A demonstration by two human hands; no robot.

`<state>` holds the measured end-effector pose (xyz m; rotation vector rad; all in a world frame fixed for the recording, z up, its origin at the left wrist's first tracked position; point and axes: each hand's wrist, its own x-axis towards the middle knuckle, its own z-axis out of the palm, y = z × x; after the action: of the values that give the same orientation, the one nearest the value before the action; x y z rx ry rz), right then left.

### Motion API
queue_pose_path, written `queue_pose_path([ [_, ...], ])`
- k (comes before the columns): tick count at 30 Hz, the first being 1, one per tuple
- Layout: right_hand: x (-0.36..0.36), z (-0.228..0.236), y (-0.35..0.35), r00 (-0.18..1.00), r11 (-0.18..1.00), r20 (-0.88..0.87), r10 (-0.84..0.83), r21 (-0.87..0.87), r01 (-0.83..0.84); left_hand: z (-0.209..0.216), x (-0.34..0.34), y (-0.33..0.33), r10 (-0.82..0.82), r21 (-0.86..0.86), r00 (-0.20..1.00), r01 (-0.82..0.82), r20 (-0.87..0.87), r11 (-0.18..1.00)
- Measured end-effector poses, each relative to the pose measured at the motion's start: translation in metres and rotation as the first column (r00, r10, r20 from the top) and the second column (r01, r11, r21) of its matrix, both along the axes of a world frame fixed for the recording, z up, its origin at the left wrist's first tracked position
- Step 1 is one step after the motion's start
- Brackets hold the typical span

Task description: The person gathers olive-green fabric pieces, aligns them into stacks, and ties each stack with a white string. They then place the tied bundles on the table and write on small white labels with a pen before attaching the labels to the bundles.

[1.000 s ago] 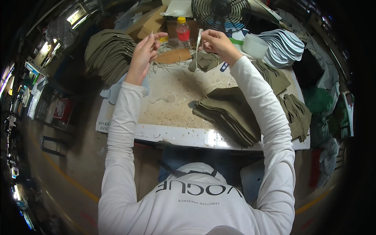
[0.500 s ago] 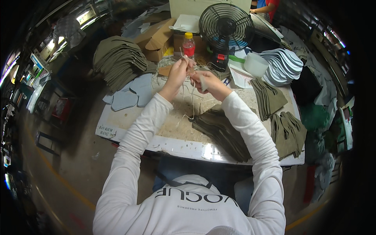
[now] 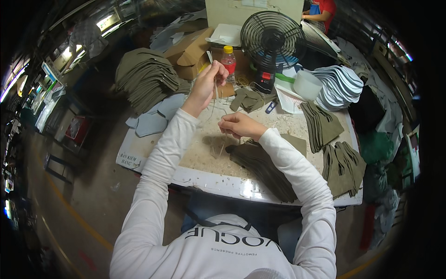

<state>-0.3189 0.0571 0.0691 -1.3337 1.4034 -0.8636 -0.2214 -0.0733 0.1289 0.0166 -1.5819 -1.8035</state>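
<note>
- We see our left hand [image 3: 204, 83] raised above the table [image 3: 218, 181], its fingers pinched around a thin pale strip or tool that sticks up past the fingertips; we cannot tell exactly what it is.
- A fine pale thread [image 3: 214, 109] seems to run down from that hand toward the right hand; it is too thin for us to follow all the way.
- Our right hand [image 3: 237, 125] is lower and nearer to us, its fingers closed in a loose pinch, apparently on the lower end of the thread.
- Just below the right hand lies a fanned stack of olive fabric pieces [image 3: 262, 167], stretching toward the table's near edge under our right forearm.
- The bare table top around the hands is worn and speckled with scraps.
- To the left of our left arm lie several pale blue-grey cut pieces [image 3: 155, 118], flat on the table.
- Behind them, at the far left corner, is a tall heap of olive pieces [image 3: 144, 79].
- Beyond the left hand stand a bottle with a yellow cap [image 3: 228, 58] and an open cardboard box [image 3: 190, 49].
- A black fan [image 3: 272, 42] stands at the back of the table, with a white cup [image 3: 306, 84] to its right.
- A pile of white cut shapes [image 3: 339, 86] sits at the far right, and more olive pieces [image 3: 341, 162] lie along the right edge.
</note>
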Motion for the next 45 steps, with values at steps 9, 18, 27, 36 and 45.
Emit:
queue_pose_path([
  [9, -0.034, 0.046, 0.005, 0.932, 0.624, 0.233, -0.276, -0.694, 0.358, -0.001, 0.023, 0.015, -0.097, -0.291, 0.809, 0.317, 0.580, 0.903],
  [18, -0.024, 0.044, 0.016, 0.745, 0.634, -0.523, -0.414, -0.753, -0.175, -0.011, 0.030, 0.025, -0.216, -0.235, 0.634, 0.549, 0.743, 0.802],
  [27, -0.022, 0.038, 0.019, 0.824, 0.643, -0.420, -0.380, -0.761, -0.091, -0.013, 0.044, 0.027, -0.203, -0.155, 0.714, 0.402, 0.670, 0.903],
  [36, -0.011, 0.035, 0.016, 0.759, 0.501, -0.347, -0.551, -0.865, -0.031, -0.029, 0.035, 0.038, -0.111, 0.379, 0.993, 0.089, 0.038, 0.921],
  [45, -0.015, 0.035, 0.022, 0.922, 0.783, 0.031, -0.385, -0.517, 0.344, -0.040, 0.033, 0.047, 0.259, -0.554, 0.949, -0.121, 0.178, 0.823],
])
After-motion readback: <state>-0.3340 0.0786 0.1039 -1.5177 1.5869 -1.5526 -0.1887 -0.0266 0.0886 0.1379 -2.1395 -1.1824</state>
